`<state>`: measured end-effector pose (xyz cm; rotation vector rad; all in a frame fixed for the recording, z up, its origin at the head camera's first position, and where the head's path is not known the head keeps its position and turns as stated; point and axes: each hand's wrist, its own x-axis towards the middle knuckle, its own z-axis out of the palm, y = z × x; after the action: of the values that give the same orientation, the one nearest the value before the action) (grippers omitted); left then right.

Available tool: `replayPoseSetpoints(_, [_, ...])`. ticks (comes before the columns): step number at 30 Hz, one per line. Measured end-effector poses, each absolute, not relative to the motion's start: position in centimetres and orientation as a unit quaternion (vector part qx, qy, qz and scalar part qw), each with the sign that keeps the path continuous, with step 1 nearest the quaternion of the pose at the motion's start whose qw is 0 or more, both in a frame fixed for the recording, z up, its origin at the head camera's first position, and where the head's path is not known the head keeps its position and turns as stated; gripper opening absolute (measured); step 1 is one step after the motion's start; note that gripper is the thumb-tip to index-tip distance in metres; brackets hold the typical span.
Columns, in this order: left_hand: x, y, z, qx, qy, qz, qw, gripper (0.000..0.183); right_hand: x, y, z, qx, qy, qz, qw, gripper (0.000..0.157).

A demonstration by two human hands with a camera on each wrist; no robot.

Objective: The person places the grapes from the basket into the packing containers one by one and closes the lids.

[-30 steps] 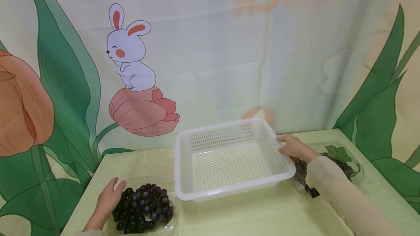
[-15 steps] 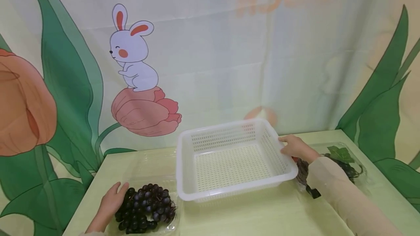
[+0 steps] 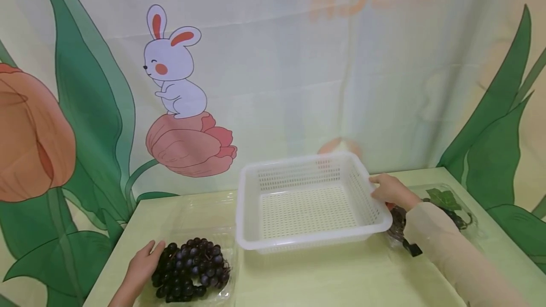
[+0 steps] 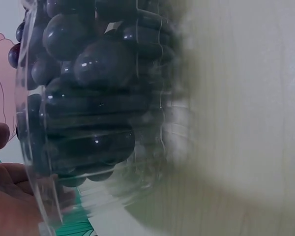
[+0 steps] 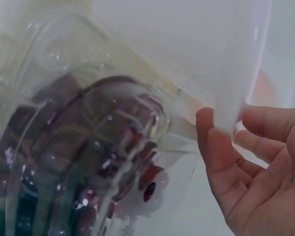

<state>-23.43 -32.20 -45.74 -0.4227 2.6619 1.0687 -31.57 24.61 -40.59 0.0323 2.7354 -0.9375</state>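
Observation:
In the head view, a white perforated plastic basket [image 3: 311,207] stands at mid-table, angled slightly. My right hand [image 3: 393,190] pinches its right rim; in the right wrist view the thumb and fingers [image 5: 220,150] meet across the basket's pale edge [image 5: 227,110]. My left hand [image 3: 144,265] lies along the left side of a clear plastic box [image 3: 228,245] heaped with dark purple grapes [image 3: 192,269]. Up close in the left wrist view, that hand's fingers [image 4: 12,172] are at the rim of the clear box, partly behind it, without curling round it. Grapes press against the box's clear wall.
Right of the basket, partly under my right forearm, lies clear plastic packaging [image 5: 113,113] with dark contents, a green leaf [image 3: 443,199] and a black tab [image 3: 412,248]. A printed curtain [image 3: 277,84] hangs directly behind the pale green table [image 3: 307,283].
The basket has shifted a little to the right, with my right hand gripping its rim throughout. My left hand stays beside the grape box. The head view has swung slightly.

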Motion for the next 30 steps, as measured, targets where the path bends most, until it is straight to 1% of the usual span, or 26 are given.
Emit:
replayPoseSetpoints(6, [-23.1, -32.7, -45.9, -0.145, 0.908, 0.372, 0.131, 0.108, -31.5, 24.2, -40.4, 0.017, 0.941, -0.316, 0.121, 0.057])
replayPoseSetpoints(9, [-23.1, -33.2, -45.8, -0.135, 0.907, 0.371, 0.144, 0.113, -31.5, 24.0, -40.2, 0.021, 0.944, -0.306, 0.118, 0.057])
replayPoseSetpoints(12, [-23.1, -33.7, -45.3, -0.123, 0.907, 0.376, 0.147, 0.113, -31.3, 23.8, -40.0, 0.021, 0.951, -0.288, 0.111, 0.056])
replayPoseSetpoints(14, [-23.2, -34.0, -44.9, -0.116, 0.907, 0.379, 0.142, 0.111, -31.3, 23.8, -39.9, 0.019, 0.956, -0.273, 0.104, 0.055])
replayPoseSetpoints(19, [-23.8, -34.4, -43.9, -0.098, 0.917, 0.369, 0.117, 0.095, -31.1, 23.4, -39.4, 0.009, 0.972, -0.220, 0.081, 0.051])
replayPoseSetpoints(21, [-24.1, -34.5, -43.5, -0.088, 0.922, 0.362, 0.105, 0.088, -31.0, 22.9, -39.0, 0.007, 0.979, -0.195, 0.062, 0.049])
replayPoseSetpoints(25, [-24.9, -34.6, -43.0, -0.071, 0.927, 0.357, 0.088, 0.079, -30.6, 21.1, -38.1, -0.013, 0.985, -0.173, 0.018, 0.045])
replayPoseSetpoints(28, [-25.5, -34.4, -42.8, -0.063, 0.931, 0.350, 0.081, 0.077, -30.0, 19.0, -38.1, -0.041, 0.982, -0.185, -0.023, 0.042])
replayPoseSetpoints(30, [-25.9, -34.2, -42.8, -0.063, 0.931, 0.349, 0.085, 0.077, -29.5, 17.4, -38.3, -0.064, 0.977, -0.193, -0.061, 0.039])
